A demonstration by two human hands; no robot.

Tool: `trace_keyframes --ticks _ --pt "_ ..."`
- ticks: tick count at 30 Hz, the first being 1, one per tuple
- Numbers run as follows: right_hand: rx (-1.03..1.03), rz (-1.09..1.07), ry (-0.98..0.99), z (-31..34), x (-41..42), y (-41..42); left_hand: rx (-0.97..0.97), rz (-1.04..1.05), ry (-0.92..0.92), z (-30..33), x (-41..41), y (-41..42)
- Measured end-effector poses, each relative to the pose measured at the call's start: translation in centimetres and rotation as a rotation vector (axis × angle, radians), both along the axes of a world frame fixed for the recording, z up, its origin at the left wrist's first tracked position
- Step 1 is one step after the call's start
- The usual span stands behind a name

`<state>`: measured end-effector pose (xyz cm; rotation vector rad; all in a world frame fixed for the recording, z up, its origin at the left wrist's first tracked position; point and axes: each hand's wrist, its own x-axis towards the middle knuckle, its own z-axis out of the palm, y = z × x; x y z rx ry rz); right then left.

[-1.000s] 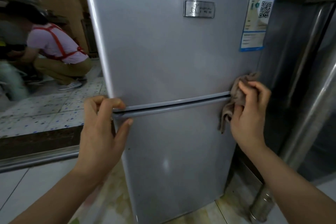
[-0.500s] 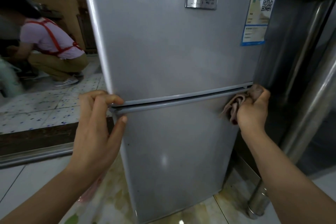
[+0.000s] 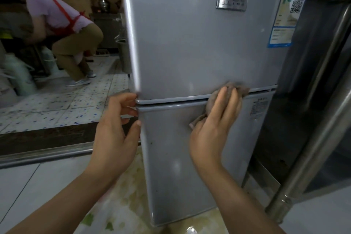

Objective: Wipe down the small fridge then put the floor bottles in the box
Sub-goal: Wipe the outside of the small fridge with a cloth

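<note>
The small fridge (image 3: 199, 47) is grey and stands on the floor (image 3: 30, 186), right in front of the person. It has a top door and a bottom door, with a thin gap (image 3: 171, 101) running across between them. Near the top of the upper door is a shiny metal badge (image 3: 232, 2), but its writing is too small to read. On the upper right corner is a blue and white sticker (image 3: 286, 15) with a square code on it; its words are too blurry to read. A smaller label (image 3: 259, 105) with tiny print sits on the lower door, just under the gap, and it cannot be read either. The right hand (image 3: 214, 127) lies flat on the front of the fridge with its fingers spread, pressing a brownish cloth (image 3: 236, 89) against the gap. The cloth pokes out above the fingertips and below the thumb side. The left hand (image 3: 115, 131) is at the fridge's left edge, with its fingers curled around the edge at the gap and the thumb resting on the lower door. To the right of the fridge stands a big shiny steel cabinet (image 3: 322, 100). Far off on the left, another person (image 3: 62, 30) in a pink shirt with red straps crouches on the spotted tile floor.
</note>
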<state>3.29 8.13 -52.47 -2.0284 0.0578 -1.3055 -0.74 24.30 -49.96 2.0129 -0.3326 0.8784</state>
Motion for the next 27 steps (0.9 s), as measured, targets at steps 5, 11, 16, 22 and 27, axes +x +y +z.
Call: trace_keyframes --ticks 5,11,16,22,27 --pt "-0.234 0.119 -0.066 -0.9 -1.7 5.0 0.113 -0.047 0.053 -0.1 -1.1 1.0" --pt "-0.465 0.266 -0.171 -1.1 -2.1 6.7 0.092 0.04 0.023 -0.2 -2.0 3.3" --pt "-0.821 0.297 -0.306 -1.5 0.0 4.6 0.079 0.122 0.057 -1.6 -1.8 4.8" --pt "-1.279 0.277 -0.275 -8.8 0.5 2.3 0.175 0.097 0.102 -4.2 -2.3 4.7" --pt "-1.554 0.288 -0.218 -12.8 0.0 0.4 0.219 0.068 0.141 -5.1 -2.7 3.6"
